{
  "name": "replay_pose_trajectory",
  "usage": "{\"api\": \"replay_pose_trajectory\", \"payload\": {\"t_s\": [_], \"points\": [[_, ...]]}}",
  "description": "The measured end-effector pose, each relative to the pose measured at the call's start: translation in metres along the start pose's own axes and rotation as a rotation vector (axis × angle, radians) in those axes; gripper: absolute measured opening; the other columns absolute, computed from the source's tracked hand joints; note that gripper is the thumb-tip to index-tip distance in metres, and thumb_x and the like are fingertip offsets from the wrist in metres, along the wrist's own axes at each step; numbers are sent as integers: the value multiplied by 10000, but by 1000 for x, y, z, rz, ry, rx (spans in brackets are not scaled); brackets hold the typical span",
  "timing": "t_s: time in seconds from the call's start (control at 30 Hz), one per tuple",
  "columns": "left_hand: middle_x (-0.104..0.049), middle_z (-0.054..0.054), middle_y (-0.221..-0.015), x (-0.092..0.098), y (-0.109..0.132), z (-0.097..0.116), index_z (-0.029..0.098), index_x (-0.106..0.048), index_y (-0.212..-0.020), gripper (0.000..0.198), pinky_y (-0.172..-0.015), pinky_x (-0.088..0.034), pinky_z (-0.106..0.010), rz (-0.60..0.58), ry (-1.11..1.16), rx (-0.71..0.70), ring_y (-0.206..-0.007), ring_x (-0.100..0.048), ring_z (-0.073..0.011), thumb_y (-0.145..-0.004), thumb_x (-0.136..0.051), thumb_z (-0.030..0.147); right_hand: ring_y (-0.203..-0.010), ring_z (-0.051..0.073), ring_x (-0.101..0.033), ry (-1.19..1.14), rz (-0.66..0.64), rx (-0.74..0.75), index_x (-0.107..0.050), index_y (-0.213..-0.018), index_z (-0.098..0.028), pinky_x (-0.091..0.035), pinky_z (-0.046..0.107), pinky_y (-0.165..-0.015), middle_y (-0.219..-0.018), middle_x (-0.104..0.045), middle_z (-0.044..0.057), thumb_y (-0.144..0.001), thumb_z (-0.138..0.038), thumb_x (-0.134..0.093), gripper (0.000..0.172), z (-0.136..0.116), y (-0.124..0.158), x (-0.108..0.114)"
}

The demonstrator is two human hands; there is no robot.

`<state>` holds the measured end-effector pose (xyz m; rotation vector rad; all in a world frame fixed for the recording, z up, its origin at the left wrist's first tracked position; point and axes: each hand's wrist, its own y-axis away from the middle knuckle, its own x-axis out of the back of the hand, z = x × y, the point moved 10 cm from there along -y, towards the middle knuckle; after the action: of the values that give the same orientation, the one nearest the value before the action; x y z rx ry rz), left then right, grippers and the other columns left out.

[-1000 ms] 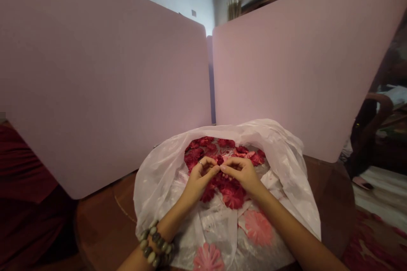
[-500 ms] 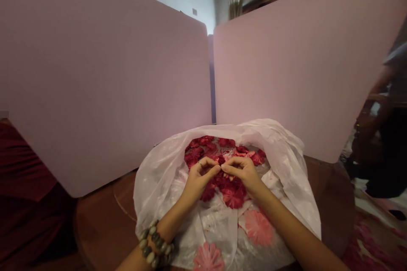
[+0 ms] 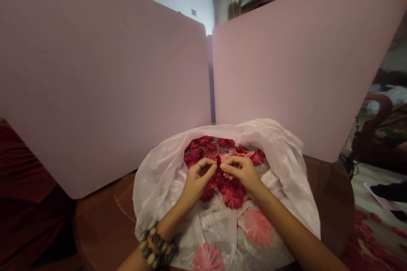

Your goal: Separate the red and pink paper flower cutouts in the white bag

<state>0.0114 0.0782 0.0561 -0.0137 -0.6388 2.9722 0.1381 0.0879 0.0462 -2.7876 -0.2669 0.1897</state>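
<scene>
My left hand (image 3: 197, 178), with a ring and a beaded bracelet on its side, pinches a small dark red flower piece (image 3: 218, 160) between thumb and forefinger. From the other side my right hand (image 3: 244, 174) pinches the same piece, its fingertips close to the left ones. Both hands are over the mouth of a white plastic bag (image 3: 155, 182). Beneath them lie several red artificial flowers (image 3: 233, 196), partly hidden by my fingers. Two pink artificial flowers, a coral one (image 3: 258, 227) and a paler one (image 3: 208, 258), rest on the plastic nearer to me.
The bag stands on a round brown wooden table (image 3: 101, 211). Two tall pinkish panels, one left (image 3: 127, 71) and one right (image 3: 286, 71), rise behind it with a narrow gap between them. Dark red cloth (image 3: 25, 165) is at far left. A wooden chair (image 3: 378, 107) is at right.
My fingertips have drawn slightly apart, and more of the dark red piece shows between them. The person at the right edge has gone from view, uncovering the chair and floor.
</scene>
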Motion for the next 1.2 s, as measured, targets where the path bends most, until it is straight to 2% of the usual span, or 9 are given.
{"api": "replay_pose_trajectory", "payload": {"t_s": [0.1, 0.3, 0.4, 0.47, 0.53, 0.67, 0.8, 0.9, 1.2], "points": [[-572, 22, -600, 9, -2, -6, 170, -605, -640, 200, -620, -418, -244, 58, 37, 16, -592, -520, -129, -692, -678, 348, -450, 90, -459, -12, 29, -17, -623, -554, -164, -366, 231, -468, -506, -570, -22, -601, -410, -754, 282, 3, -1, 3], [-441, 78, -536, 45, -2, -22, 186, -490, -603, 188, -502, -333, -199, 376, 271, 86, -487, -396, -78, -627, -649, 283, -469, 100, -454, -27, 195, -25, -612, -562, -161, -338, 232, -470, -505, -573, -17, -587, -401, -751, 278, 2, 1, 23], [-347, 92, -514, 50, -2, -21, 200, -420, -575, 202, -459, -274, -197, 416, 319, 72, -453, -305, -70, -629, -600, 273, -478, 110, -454, -26, 270, -22, -620, -571, -167, -340, 238, -476, -506, -576, -13, -594, -381, -741, 247, 2, 2, 32], [-342, 84, -517, 51, -2, -16, 201, -410, -551, 207, -474, -290, -205, 419, 312, 32, -471, -307, -78, -629, -587, 275, -485, 111, -448, -7, 320, -10, -620, -564, -170, -343, 239, -482, -505, -565, -15, -599, -368, -738, 233, 2, 3, 39], [-361, 68, -524, 47, -2, -10, 200, -408, -521, 231, -505, -319, -219, 373, 274, -4, -501, -338, -91, -633, -591, 284, -496, 114, -451, 21, 351, 4, -626, -567, -170, -350, 241, -489, -510, -560, -14, -610, -369, -732, 230, 1, 3, 43], [-407, 46, -533, 24, -4, -4, 192, -441, -504, 316, -552, -349, -239, 170, 97, -5, -532, -374, -108, -694, -629, 360, -495, 124, -466, 81, 328, 32, -626, -568, -178, -364, 246, -482, -511, -568, -9, -609, -396, -730, 246, -3, 2, 40], [-503, 30, -608, 6, -3, -10, 181, -547, -643, 263, -590, -374, -238, 23, 19, 17, -589, -452, -122, -692, -695, 394, -488, 117, -479, 73, 159, 38, -611, -561, -177, -380, 246, -487, -520, -577, -11, -603, -429, -738, 286, -7, 0, 17], [-509, 28, -636, -5, -3, -18, 180, -529, -678, 296, -601, -381, -244, -82, 36, 29, -603, -474, -124, -683, -715, 410, -469, 97, -460, 38, 41, 21, -611, -562, -171, -360, 234, -476, -510, -558, -25, -602, -427, -744, 292, -8, 1, 2], [-479, 45, -649, -17, 0, -22, 194, -452, -696, 340, -593, -370, -245, -196, 69, 62, -612, -474, -115, -712, -691, 436, -437, 81, -451, -14, -70, -49, -639, -567, -163, -352, 216, -446, -485, -560, -33, -595, -433, -761, 298, -4, 1, -4]]}}
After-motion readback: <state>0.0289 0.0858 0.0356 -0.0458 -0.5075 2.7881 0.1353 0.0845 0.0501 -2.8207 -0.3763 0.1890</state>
